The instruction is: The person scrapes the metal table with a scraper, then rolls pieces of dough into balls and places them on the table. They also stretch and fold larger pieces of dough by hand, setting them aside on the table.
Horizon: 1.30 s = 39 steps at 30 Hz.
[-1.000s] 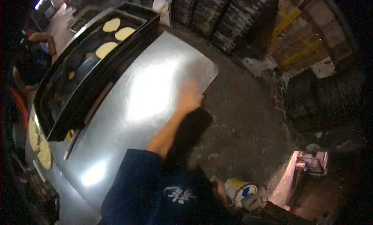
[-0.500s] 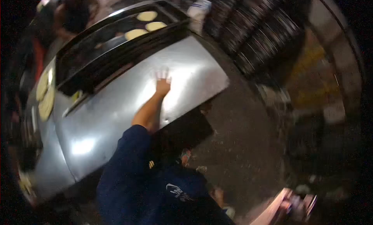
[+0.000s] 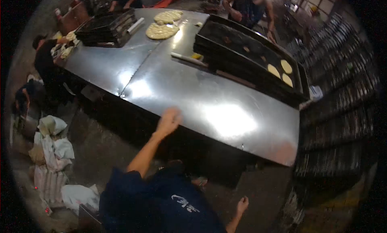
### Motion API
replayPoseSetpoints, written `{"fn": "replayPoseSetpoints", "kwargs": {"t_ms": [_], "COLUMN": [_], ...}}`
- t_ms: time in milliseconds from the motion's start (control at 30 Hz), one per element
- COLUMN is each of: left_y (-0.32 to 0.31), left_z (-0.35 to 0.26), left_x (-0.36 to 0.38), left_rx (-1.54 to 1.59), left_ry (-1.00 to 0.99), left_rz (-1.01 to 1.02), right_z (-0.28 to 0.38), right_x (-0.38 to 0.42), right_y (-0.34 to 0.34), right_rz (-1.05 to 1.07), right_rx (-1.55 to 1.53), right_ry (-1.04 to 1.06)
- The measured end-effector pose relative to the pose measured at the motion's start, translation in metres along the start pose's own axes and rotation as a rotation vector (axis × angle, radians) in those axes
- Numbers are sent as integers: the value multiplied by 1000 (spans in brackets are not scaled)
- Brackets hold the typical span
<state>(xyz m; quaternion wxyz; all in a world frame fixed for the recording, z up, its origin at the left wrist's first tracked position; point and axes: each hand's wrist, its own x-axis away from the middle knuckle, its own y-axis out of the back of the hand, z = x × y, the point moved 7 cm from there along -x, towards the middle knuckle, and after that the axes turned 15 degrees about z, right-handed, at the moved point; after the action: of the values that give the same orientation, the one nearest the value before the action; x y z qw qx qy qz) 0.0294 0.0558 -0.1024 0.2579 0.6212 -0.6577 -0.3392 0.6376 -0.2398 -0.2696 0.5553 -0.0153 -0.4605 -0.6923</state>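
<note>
My left hand (image 3: 170, 119) is above the near edge of the metal table (image 3: 181, 86), its fingers smeared by motion. No object shows in it. Low beside my body, over the dark floor, is my right hand (image 3: 243, 204). Its fingers look curled in, and whatever they hold, if anything, is too small to make out. Beyond my left hand, a pale rolling pin (image 3: 188, 60) lies on the table beside a small yellow item (image 3: 196, 55). Further back lie flat pieces of dough (image 3: 162, 31). A stack of black baking trays (image 3: 250, 74) stands along the far side.
Round dough pieces (image 3: 286, 66) lie in the top tray. More dark trays (image 3: 107, 27) are stacked at the table's far left. Racks (image 3: 334, 140) fill the right side. Several people work around the table, one person (image 3: 250, 7) behind the trays. Sacks (image 3: 52, 148) stand on the floor at left.
My view has swung left, bringing the sacks and the table's far left into sight. My left hand, earlier spread flat on the metal, is now at the near edge, further left along the table.
</note>
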Motion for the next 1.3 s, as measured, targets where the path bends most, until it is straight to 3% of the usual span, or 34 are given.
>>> {"fn": "replayPoseSetpoints", "kwargs": {"t_ms": [67,133,167,233,333,467,533,567,700,867,933,1033,1167,1300], "left_y": [45,94,113,155,213,272,283,287,312,301,272,214,125,57], "left_z": [87,115,136,183,265,379,422,438,469,470,452,381,263,191], "left_x": [17,39,41,38,18,-36,-60,-78,-164,-285,-335,-399,-460,-485], "left_rx": [-26,-38,-57,-102,-157,-179,-223,-298,-374,-458,-459,-442,-244,-392], "left_ry": [153,407,443,504,584,665,837,899,872,819,646,422,-170,-305], "left_rz": [-208,-262,-277,-319,-332,-281,-149,-96,-35,-9,-27,6,82,241], "right_z": [94,180,209,282,384,473,494,500,521,529,521,532,530,534], "right_x": [-4,2,-7,-15,-26,-53,-61,-68,-57,-54,-50,-44,-45,-42], "right_y": [17,18,9,-16,-77,-177,-214,-228,-232,-229,-228,-226,-223,-221], "right_rz": [-83,-242,-233,-246,-241,-195,-378,-384,-450,-544,-557,-512,-470,-450], "right_rx": [95,86,93,322,323,438,632,704,717,742,718,661,569,528], "right_ry": [68,156,174,433,584,500,-39,-126,-99,-40,-58,-23,-41,-48]}}
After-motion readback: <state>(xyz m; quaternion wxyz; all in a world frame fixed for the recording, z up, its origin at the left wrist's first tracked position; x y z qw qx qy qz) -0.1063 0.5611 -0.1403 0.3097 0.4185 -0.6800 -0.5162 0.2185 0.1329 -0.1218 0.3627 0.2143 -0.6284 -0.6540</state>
